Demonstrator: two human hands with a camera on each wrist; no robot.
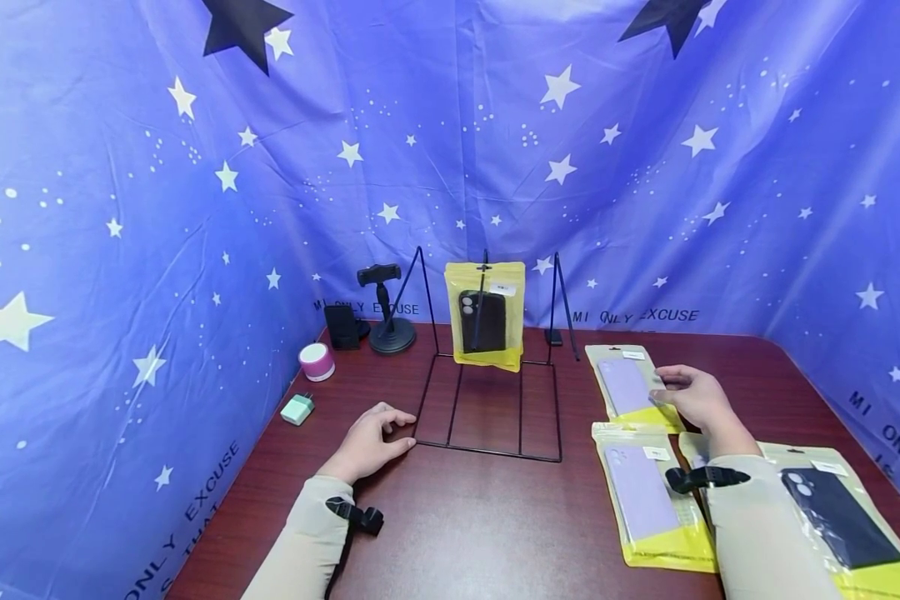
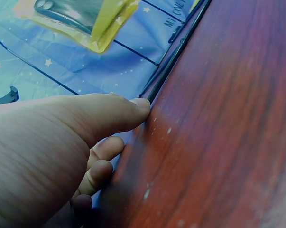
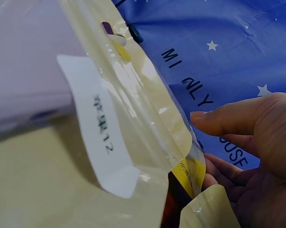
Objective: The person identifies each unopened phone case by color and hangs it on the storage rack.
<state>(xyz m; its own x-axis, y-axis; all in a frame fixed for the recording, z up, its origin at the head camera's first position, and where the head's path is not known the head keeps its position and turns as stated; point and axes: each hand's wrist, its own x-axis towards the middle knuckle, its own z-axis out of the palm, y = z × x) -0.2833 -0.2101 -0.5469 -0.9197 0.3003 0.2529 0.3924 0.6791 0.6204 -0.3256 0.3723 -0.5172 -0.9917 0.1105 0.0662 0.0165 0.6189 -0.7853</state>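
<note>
Black wire rack [image 1: 521, 417] is pinched at one corner by the left hand [image 1: 370, 442], while a yellow-bottomed plastic lilac-case pouch [image 1: 622, 385] on the reddish tabletop [image 1: 487, 533] is touched by the right hand [image 1: 699, 402], grip unclear.

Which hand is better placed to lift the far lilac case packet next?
The right hand, probably: it is at the edge of the lilac packet, whereas the left hand is farther off, at a front corner of the wire rack.
</note>
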